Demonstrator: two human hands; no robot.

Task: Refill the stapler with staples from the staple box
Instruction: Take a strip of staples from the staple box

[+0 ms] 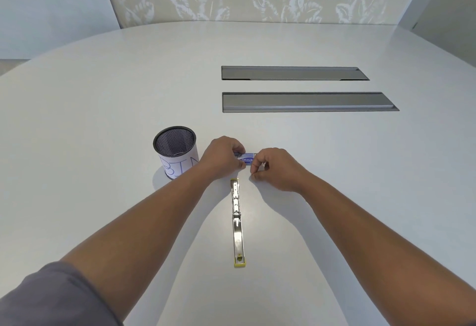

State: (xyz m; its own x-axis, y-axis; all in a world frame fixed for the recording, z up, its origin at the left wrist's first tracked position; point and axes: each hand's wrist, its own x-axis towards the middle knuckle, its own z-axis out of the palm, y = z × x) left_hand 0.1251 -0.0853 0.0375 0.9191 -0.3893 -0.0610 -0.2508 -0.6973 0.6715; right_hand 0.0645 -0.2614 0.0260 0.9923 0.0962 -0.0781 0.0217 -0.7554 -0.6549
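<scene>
1. Broadly, the white counter (103, 109) carries everything: two long grey recessed trays (306, 102) lie far off to the right, and a black mesh pen cup (175, 154) with a paper label stands just left of the hands.

2. Next, the stapler (237, 222) lies swung fully open and flat on the counter, its long axis running nearly straight away from the person, one yellow-tipped end near the body and the other just below the hands (its staple channel faces up, as far as can be told).

3. Both hands are together at the far end of that line. The left hand (222, 156) pinches one end of the small blue staple box (246, 158) and the right hand (277, 168) closes its fingertips on the other end, so the box lies crosswise to the stapler.

4. My judgement: the box is being opened, and no staples are visible yet.

5. Once a strip is out, it must be turned to match the stapler's axis and brought toward the body; either hand is about equally near, the right slightly closer to the far end of the stapler.
</scene>
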